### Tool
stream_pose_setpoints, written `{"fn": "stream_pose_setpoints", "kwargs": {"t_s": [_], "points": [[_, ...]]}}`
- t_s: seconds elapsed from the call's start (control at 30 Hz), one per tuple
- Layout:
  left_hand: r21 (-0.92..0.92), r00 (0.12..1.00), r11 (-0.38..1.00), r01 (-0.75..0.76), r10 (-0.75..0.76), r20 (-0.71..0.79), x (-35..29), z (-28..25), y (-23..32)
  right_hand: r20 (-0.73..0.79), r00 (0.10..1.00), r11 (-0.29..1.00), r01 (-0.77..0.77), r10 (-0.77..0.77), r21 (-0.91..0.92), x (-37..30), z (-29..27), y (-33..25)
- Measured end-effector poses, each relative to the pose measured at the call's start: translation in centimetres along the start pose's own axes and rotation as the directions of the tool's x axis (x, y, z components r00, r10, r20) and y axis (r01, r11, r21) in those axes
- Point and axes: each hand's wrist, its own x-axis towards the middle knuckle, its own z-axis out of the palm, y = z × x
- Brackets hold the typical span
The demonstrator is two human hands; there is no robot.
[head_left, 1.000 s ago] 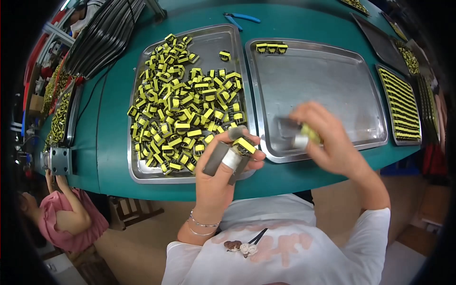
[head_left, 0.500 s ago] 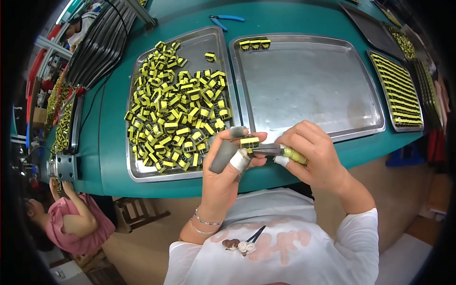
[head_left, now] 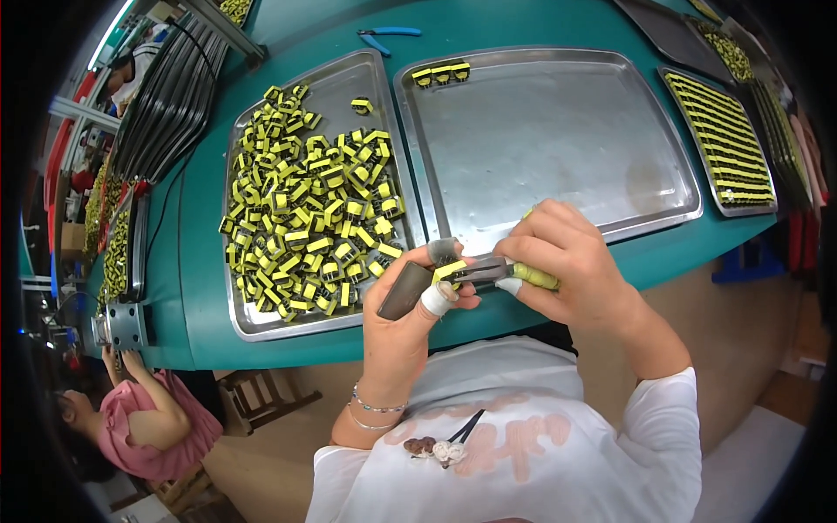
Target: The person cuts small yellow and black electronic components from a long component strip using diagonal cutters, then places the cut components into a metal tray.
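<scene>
Between thumb and fingers, my left hand (head_left: pixel 394 333) pinches a small yellow-and-black transformer (head_left: pixel 447 271), now tilted. A flat dark grey piece (head_left: pixel 405 292) lies against the same palm, and wraps cover the thumb and a fingertip. My right hand (head_left: pixel 571 261) is closed round pliers (head_left: pixel 481 269) with yellow-wrapped handles. Their dark jaws reach left to the transformer; whether they grip it I cannot make out. Left of my hands, a metal tray (head_left: pixel 370 74) holds a loose heap of transformers (head_left: pixel 314 209). The right-hand metal tray (head_left: pixel 558 148) carries three transformers (head_left: pixel 440 73) in a row at its far left corner.
Blue-handled cutters (head_left: pixel 388 33) lie beyond the trays on the green table (head_left: pixel 305 30). A tray of transformers in neat rows (head_left: pixel 722 144) stands at the right. Stacked dark trays (head_left: pixel 170 105) rise at the far left. A co-worker in pink (head_left: pixel 157 423) sits at lower left.
The transformer in my left hand has turned from level to slanted, with the pliers' jaws still at it. The whole view has shifted slightly; the trays' contents look the same.
</scene>
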Motion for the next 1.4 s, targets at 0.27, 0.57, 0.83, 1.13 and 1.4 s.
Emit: {"fn": "stream_pose_setpoints", "kwargs": {"t_s": [0.27, 0.57, 0.83, 1.13, 1.4], "points": [[-0.03, 0.999, 0.999, -0.032, 0.032, 0.008, 0.0, 0.2, -0.2, -0.016, 0.998, 0.997, 0.061, -0.062, -0.048, -0.2, 0.1, 0.3], [0.069, 0.987, 0.988, -0.137, 0.143, -0.075, 0.2, 0.5, -0.6, -0.062, 0.998, 0.999, -0.001, 0.004, 0.047, -0.6, 0.4, 0.1], [0.265, 0.949, 0.921, -0.285, 0.31, -0.057, 0.2, 0.4, -1.4, -0.065, 0.995, 0.993, -0.078, 0.072, -0.094, -1.3, 1.0, -0.7], [0.268, 0.949, 0.922, -0.281, 0.309, -0.069, 0.2, 0.2, -1.3, -0.097, 0.994, 0.998, -0.056, 0.059, 0.03, -1.0, 0.9, -0.8], [0.203, 0.922, 0.91, -0.361, 0.381, -0.071, 0.0, 0.4, -1.7, -0.105, 0.993, 0.987, -0.074, 0.059, -0.144, -1.6, 1.6, -1.2]]}}
